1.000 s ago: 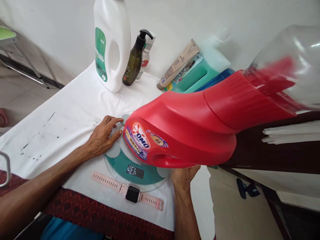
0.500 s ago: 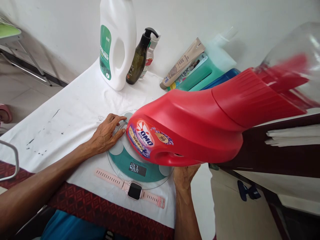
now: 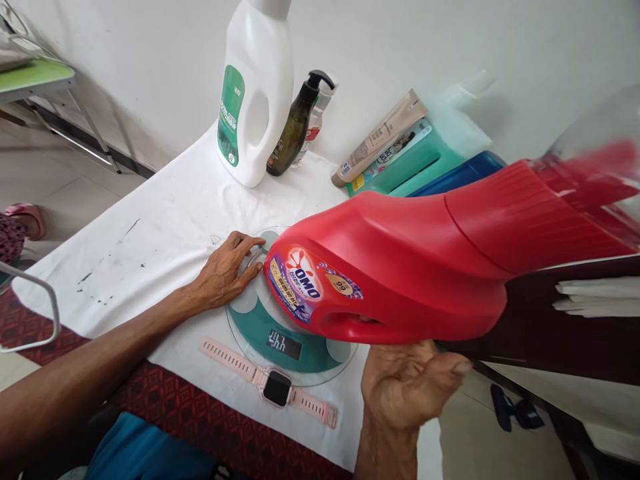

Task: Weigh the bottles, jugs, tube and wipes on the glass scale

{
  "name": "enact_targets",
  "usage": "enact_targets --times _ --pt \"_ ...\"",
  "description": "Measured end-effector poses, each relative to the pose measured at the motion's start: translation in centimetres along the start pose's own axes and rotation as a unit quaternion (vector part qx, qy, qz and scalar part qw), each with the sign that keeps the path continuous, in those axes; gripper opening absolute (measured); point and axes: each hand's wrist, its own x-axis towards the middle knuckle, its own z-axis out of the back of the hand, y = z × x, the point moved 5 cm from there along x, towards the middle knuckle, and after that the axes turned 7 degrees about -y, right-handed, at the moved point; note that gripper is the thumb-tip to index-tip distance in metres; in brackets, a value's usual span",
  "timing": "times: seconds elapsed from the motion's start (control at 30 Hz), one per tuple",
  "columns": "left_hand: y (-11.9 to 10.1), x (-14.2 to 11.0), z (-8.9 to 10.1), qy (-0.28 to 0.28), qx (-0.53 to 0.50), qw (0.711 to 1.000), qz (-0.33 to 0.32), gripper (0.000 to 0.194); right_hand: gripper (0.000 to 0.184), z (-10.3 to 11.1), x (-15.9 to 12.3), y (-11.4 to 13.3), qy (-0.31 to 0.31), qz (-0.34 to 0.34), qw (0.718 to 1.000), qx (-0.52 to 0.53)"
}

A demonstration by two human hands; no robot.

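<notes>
A big red OMO laundry detergent bottle (image 3: 400,260) stands on a round glass weighing scale (image 3: 250,327) with a green band and a lit display. My left hand (image 3: 230,270) lies at the scale's left edge, thumb and index finger apart, their tips close to the bottle's base; whether they touch it I cannot tell. Below the bottle's handle side, my right hand (image 3: 405,387) shows its palm with the thumb stretched out to the right. The bottle hides its other fingertips, and nothing shows in its palm. A pink-strapped smartwatch (image 3: 277,388) lies in front of the scale.
Behind stand a white jug (image 3: 257,100), a dark pump bottle (image 3: 295,130) and a clear bottle (image 3: 317,117). A beige tube (image 3: 380,137), a green bottle (image 3: 425,153) and a blue container (image 3: 465,173) lean by the wall. A pink-shod foot (image 3: 27,217) shows at left.
My right hand has come out further from behind the bottle, its palm turned up and its thumb now spread. The view has shifted slightly. My left hand and the bottle stay on the scale.
</notes>
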Motion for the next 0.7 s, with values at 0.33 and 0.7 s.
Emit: enact_targets --times 0.33,0.7 --pt "-0.4 0.1 0.1 0.017 -0.009 1.000 0.001 0.044 0.058 -3.2 0.2 3.3 0.076 -0.013 0.997 0.004" --pt "-0.5 0.0 0.2 0.022 -0.013 1.000 -0.005 0.041 0.075 -4.3 0.7 4.0 0.095 -0.034 0.995 0.006"
